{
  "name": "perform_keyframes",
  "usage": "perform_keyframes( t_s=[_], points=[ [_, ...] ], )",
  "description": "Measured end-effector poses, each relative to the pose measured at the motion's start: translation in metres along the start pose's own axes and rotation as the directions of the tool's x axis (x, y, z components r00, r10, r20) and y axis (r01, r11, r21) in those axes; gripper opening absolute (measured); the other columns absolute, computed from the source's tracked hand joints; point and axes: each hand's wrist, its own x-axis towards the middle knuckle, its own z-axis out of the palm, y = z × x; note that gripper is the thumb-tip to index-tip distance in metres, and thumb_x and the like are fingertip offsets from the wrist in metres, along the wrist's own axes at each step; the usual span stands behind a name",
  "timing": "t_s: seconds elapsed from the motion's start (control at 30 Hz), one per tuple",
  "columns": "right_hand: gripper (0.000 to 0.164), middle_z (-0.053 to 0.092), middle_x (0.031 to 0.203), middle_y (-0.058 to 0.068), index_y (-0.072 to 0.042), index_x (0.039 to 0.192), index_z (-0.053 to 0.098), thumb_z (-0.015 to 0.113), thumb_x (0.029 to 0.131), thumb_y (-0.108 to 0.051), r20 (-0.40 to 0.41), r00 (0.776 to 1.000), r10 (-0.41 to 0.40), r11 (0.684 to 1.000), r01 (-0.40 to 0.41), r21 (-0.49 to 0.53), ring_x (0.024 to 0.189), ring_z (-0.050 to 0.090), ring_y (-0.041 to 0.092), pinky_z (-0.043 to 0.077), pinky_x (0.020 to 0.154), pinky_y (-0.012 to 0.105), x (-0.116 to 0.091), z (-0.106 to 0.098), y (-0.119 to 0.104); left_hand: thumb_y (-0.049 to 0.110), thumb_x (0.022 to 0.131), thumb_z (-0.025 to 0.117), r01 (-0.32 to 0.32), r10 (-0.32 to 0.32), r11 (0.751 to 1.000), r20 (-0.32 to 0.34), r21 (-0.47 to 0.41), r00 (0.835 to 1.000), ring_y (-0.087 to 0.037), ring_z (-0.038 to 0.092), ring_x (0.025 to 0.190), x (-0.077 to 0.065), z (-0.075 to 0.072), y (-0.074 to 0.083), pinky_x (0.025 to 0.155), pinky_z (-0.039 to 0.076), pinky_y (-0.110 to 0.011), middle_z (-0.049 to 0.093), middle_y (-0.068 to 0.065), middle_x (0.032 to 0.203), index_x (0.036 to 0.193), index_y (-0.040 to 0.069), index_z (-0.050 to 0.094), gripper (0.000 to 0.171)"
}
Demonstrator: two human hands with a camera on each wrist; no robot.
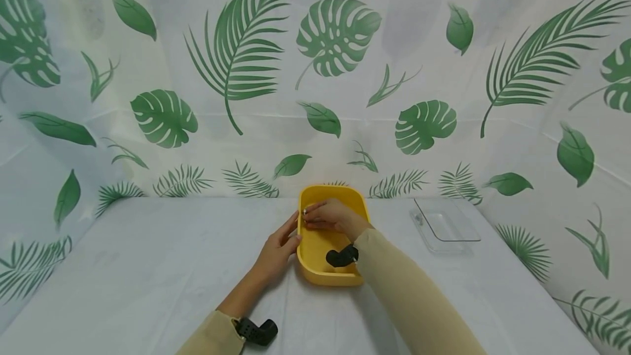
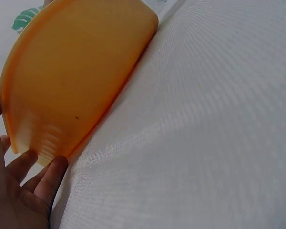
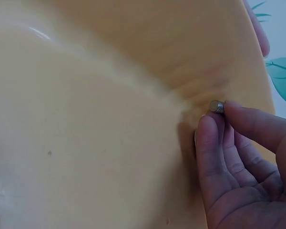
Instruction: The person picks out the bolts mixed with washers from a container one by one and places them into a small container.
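A yellow plastic bin (image 1: 320,251) with rounded corners sits on the white-covered table. My left hand (image 1: 275,253) rests against the bin's left side from outside. In the left wrist view its fingertips touch the bin's outer wall (image 2: 76,62). My right hand (image 1: 332,215) reaches inside the bin, near the left wall. Between thumb and fingers it pinches a small ridged metal cylinder (image 3: 217,106), which looks like a short stack of discs. The cylinder's far end is hidden by the fingertips.
To the right of the bin stands a clear plastic container (image 1: 443,226) with a dark line along its rim. A white backdrop (image 1: 340,141) printed with green leaves rises behind the table. Black wrist devices (image 1: 258,332) are strapped to both wrists.
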Motion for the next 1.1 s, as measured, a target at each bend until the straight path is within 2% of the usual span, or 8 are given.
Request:
perform_keyframes(
  t_s=[0.27,0.43,0.57,0.7,0.87,0.97,1.1],
  points=[
    [0.031,0.073,0.117,0.019,0.008,0.123,0.067,0.067,0.094,-0.003,0.001,1.000,-0.029,0.998,0.029,-0.053,0.089,0.074,0.019,0.061,0.092,0.035,-0.012,-0.015,-0.004,0.015,0.104,0.049,0.003,-0.003,1.000,-0.006,0.007,1.000,-0.033,0.056,0.135,0.002,0.001,-0.002,0.098,0.058,-0.036,0.042,-0.016,0.159,0.161,0.021,0.031,0.059],
    [0.033,0.073,0.107,0.015,0.009,0.124,0.065,0.068,0.093,-0.001,-0.029,0.999,-0.046,0.996,0.044,-0.084,0.086,0.073,0.018,0.059,0.096,0.038,-0.020,-0.033,-0.010,0.013,0.104,0.049,-0.003,0.003,1.000,-0.019,0.002,1.000,-0.034,0.059,0.132,0.001,0.002,-0.001,0.096,0.059,-0.035,0.044,-0.019,0.158,0.160,0.019,0.032,0.059],
    [0.031,0.073,0.102,0.012,0.007,0.122,0.067,0.070,0.093,-0.003,-0.063,0.997,-0.041,0.992,0.033,-0.118,0.097,0.074,0.026,0.057,0.100,0.041,-0.030,-0.050,-0.016,0.015,0.104,0.050,0.006,-0.006,1.000,-0.020,-0.003,1.000,-0.033,0.058,0.133,-0.001,0.002,-0.001,0.099,0.058,-0.037,0.044,-0.016,0.159,0.160,0.021,0.032,0.059],
    [0.035,0.072,0.114,0.018,0.007,0.127,0.065,0.068,0.095,-0.006,-0.050,0.998,-0.035,0.987,0.027,-0.159,0.109,0.071,0.031,0.053,0.105,0.043,-0.041,-0.070,-0.021,0.015,0.104,0.049,-0.001,0.001,1.000,-0.026,-0.002,1.000,-0.034,0.057,0.134,-0.002,0.001,0.001,0.100,0.058,-0.039,0.043,-0.017,0.159,0.160,0.020,0.032,0.059],
    [0.042,0.063,0.134,0.024,0.005,0.135,0.060,0.068,0.096,-0.010,-0.041,0.999,-0.028,0.979,0.020,-0.201,0.118,0.066,0.036,0.053,0.107,0.040,-0.054,-0.089,-0.024,0.015,0.105,0.049,-0.004,0.004,1.000,-0.019,-0.001,1.000,-0.034,0.055,0.136,-0.003,0.001,-0.001,0.101,0.057,-0.038,0.042,-0.018,0.159,0.160,0.021,0.031,0.058],
    [0.043,0.061,0.139,0.024,0.004,0.136,0.059,0.067,0.096,-0.010,-0.049,0.998,-0.031,0.976,0.020,-0.217,0.116,0.067,0.034,0.056,0.102,0.037,-0.061,-0.102,-0.025,0.016,0.105,0.049,-0.003,0.003,1.000,-0.009,-0.010,1.000,-0.034,0.055,0.137,-0.003,0.001,-0.001,0.101,0.057,-0.036,0.041,-0.017,0.160,0.160,0.023,0.031,0.058],
    [0.043,0.062,0.135,0.023,0.005,0.136,0.057,0.065,0.098,-0.010,-0.061,0.997,-0.050,0.973,0.035,-0.229,0.103,0.071,0.024,0.059,0.098,0.034,-0.069,-0.125,-0.025,0.017,0.106,0.049,-0.003,0.003,1.000,-0.003,-0.019,1.000,-0.033,0.056,0.136,-0.002,0.001,-0.001,0.101,0.057,-0.035,0.040,-0.016,0.161,0.161,0.024,0.030,0.058]
  ],
)
